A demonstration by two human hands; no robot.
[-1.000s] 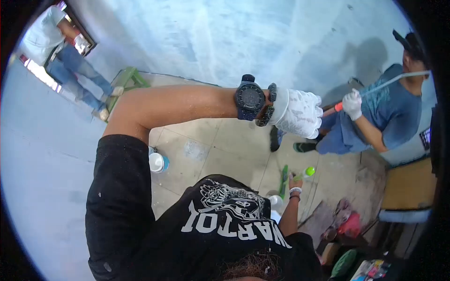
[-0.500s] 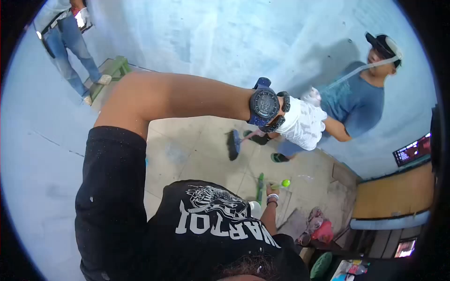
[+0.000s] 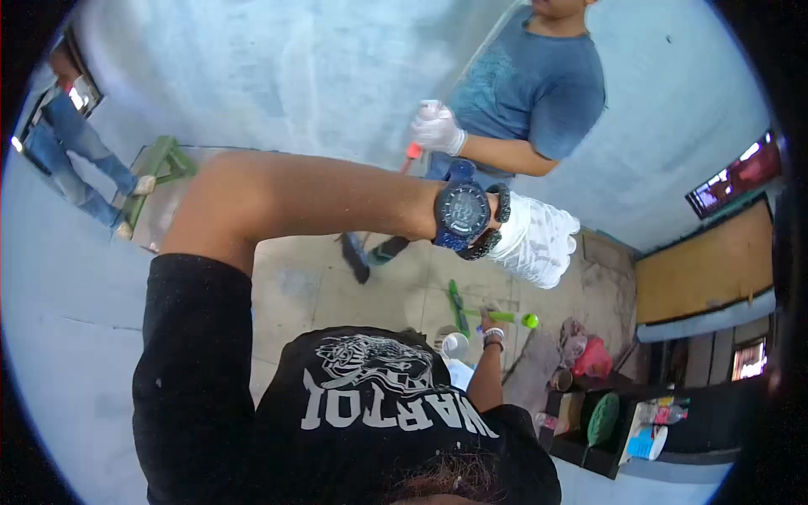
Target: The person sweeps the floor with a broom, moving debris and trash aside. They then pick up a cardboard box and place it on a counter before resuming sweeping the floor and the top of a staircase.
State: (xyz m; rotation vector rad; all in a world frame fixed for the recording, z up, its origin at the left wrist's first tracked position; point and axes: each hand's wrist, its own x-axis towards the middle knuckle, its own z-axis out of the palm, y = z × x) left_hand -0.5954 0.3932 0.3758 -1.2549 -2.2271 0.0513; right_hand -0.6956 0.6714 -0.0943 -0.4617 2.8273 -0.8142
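Note:
My left arm reaches across the view, with a digital watch and dark bracelets at the wrist. My left hand (image 3: 534, 244), in a crumpled white glove, is raised in front of me with its fingers curled over; what they hold, if anything, is hidden. Lower down, my right hand (image 3: 490, 321) wears bracelets and closes around a green stick (image 3: 510, 317) with a rounded lime-green end. A darker green bar (image 3: 458, 308) shows just left of that hand. Close beside my shirt is a white container (image 3: 454, 345).
Ahead, a co-worker (image 3: 526, 93) in a blue T-shirt grips a broom (image 3: 355, 257) with a gloved hand. Another person (image 3: 76, 151) in jeans stands by a green stool (image 3: 164, 164). A red bag (image 3: 592, 358) lies on the tiled floor, near shelving with a green fan-shaped object (image 3: 602, 419).
The view has shifted, showing more shelving at lower right. The co-worker and broom now appear further left. The green stick shows more fully in my right hand, and my left hand remains raised.

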